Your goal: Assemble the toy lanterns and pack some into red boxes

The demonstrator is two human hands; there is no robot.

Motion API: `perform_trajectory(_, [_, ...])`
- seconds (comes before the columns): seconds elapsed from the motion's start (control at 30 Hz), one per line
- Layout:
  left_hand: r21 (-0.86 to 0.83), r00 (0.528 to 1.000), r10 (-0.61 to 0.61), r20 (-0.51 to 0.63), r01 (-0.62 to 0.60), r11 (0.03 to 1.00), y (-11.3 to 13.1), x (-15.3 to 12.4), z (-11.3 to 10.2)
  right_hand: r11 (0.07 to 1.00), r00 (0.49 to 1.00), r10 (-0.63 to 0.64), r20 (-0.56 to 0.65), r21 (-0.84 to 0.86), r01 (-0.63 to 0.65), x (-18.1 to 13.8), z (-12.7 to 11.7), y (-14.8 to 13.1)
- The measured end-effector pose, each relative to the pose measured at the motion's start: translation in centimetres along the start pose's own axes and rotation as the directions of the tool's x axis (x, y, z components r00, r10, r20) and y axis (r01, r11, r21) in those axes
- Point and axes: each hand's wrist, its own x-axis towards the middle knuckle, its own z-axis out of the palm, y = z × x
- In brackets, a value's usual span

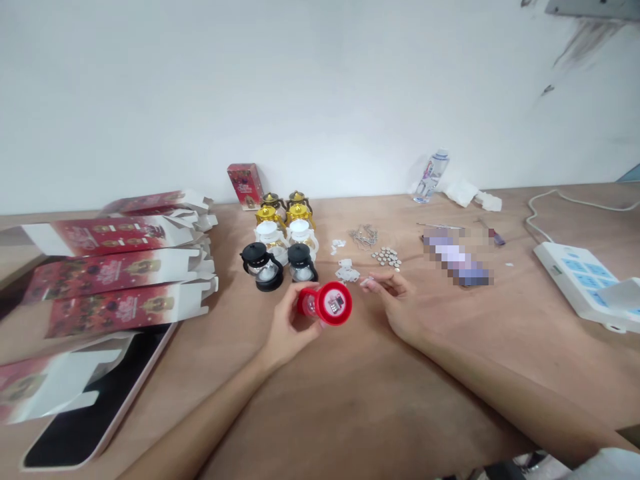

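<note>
My left hand (286, 332) is closed around a small red lantern (334, 304), tipped so that its round base faces me. Set into that base is a compartment with dark and metallic parts. To its right, my right hand (400, 303) pinches a small white piece (366, 282) between thumb and fingertips. Just beyond lie loose white tabs (346, 272), a cluster of round button cells (386, 256) and a heap of small metal pieces (365, 235). Behind my left hand stand pairs of black lanterns (259, 268), white lanterns (300, 233), gold lanterns (299, 213) and bronze lanterns (297, 198).
Flattened red cartons (105, 275) overlap at the left, partly over a dark tray (95, 420). One upright red box (245, 185) stands near the wall. At right are a bottle (431, 177), crumpled tissue (461, 192), a blurred purple item (455, 259) and a power strip (575, 280).
</note>
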Motion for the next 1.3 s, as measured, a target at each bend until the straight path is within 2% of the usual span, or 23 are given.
perform_trajectory(0.17, [0.167,0.998,-0.039,0.042,0.031,0.985,0.8,0.1,0.1,0.978,0.982,-0.188,-0.03,-0.101,0.184,-1.3,0.2,-0.7])
perform_trajectory(0.23, [0.2,0.997,-0.039,0.059,0.027,0.979,1.0,0.2,0.1,0.986,0.987,-0.16,-0.011,-0.048,0.159,-1.7,0.4,-0.9])
perform_trajectory(0.37, [0.192,0.993,-0.002,0.114,-0.02,0.981,0.9,0.3,0.1,0.994,0.999,-0.033,0.043,0.106,0.028,-2.2,0.8,-1.0])
perform_trajectory(0.43, [0.162,0.991,0.007,0.135,-0.029,0.986,0.7,0.3,0.0,0.993,0.996,-0.046,0.079,0.116,0.037,-2.2,0.8,-1.2])
perform_trajectory(0.6, [0.18,0.979,0.033,0.201,-0.07,0.981,0.6,0.4,0.0,0.97,0.96,-0.22,0.173,-0.061,0.234,-2.2,0.5,-1.8])
perform_trajectory(0.83, [0.182,0.978,0.033,0.207,-0.072,0.981,0.9,0.4,0.1,0.914,0.914,-0.301,0.273,-0.191,0.358,-2.1,0.2,-1.9])
perform_trajectory(0.93, [0.178,0.979,0.037,0.201,-0.073,0.981,0.9,0.4,0.2,0.893,0.902,-0.317,0.293,-0.228,0.388,-2.2,0.1,-1.8])
perform_trajectory(1.1, [0.186,0.98,0.03,0.195,-0.067,0.98,0.9,0.5,0.2,0.868,0.91,-0.328,0.255,-0.299,0.396,-2.7,0.2,-2.1])
perform_trajectory(1.3, [0.184,0.979,0.038,0.198,-0.076,0.98,0.7,0.5,0.2,0.881,0.902,-0.344,0.261,-0.243,0.406,-2.8,0.4,-2.4])
